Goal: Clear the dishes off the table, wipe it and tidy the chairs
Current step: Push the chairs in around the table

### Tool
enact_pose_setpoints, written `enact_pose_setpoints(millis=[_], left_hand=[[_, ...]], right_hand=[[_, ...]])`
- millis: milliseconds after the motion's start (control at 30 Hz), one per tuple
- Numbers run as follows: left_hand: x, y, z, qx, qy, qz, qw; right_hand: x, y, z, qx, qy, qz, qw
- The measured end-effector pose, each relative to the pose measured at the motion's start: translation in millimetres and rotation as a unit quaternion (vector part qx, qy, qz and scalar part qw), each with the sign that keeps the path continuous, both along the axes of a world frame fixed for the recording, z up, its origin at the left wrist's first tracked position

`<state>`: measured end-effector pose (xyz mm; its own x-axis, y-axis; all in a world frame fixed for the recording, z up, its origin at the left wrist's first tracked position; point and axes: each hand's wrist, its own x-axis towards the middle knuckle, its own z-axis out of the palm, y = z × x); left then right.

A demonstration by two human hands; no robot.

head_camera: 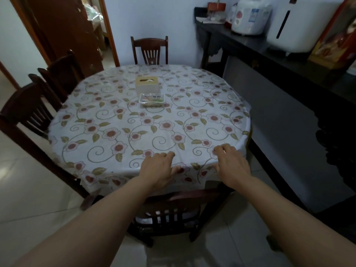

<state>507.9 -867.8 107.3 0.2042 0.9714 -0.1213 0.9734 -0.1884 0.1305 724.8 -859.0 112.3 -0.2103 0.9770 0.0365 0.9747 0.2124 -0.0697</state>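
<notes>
While hands [194, 166] rest on tablecloth [115, 132], packet [152, 100] print unreadable

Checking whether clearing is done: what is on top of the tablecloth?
On the tablecloth: a tissue box, a small packet, and both hands, left hand and right hand. No dishes show.

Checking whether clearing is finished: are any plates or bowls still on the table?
No, the tablecloth carries only a tissue box and a small packet.

Open tablecloth [119, 132] all around, only tissue box [147, 84] and packet [152, 100] mid-table
</notes>
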Motion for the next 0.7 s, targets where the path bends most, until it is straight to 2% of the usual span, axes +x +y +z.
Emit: enact_pose_setpoints(millis=[333, 500, 700], left_hand=[[48, 101, -28, -0.029, 0.022, -0.061, 0.997], [91, 138, -50, -0.049, 0.035, -0.075, 0.995], [160, 187, -87, -0.070, 0.005, -0.035, 0.997]], right_hand=[[45, 83, -21, -0.059, -0.049, -0.053, 0.996], [81, 128, -49, -0.072, -0.055, -0.049, 0.995], [141, 198, -86, -0.100, -0.085, 0.001, 0.991]])
